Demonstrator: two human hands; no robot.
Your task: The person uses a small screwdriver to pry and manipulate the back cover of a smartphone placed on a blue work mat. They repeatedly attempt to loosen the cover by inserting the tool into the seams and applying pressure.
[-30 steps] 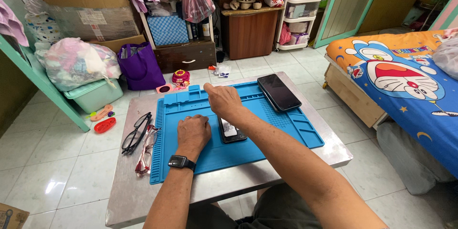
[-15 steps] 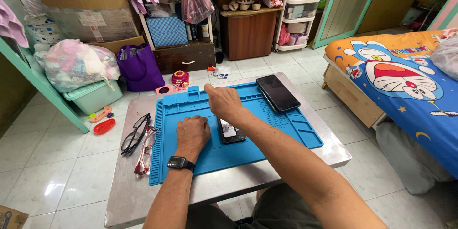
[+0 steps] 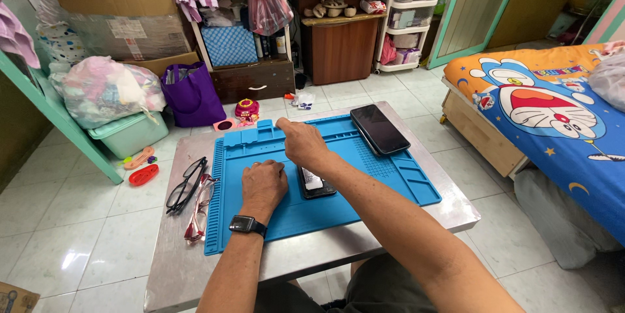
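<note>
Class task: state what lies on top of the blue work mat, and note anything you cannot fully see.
On the blue work mat lie a black phone, the left hand, and a small dark device partly hidden under the right hand.
</note>
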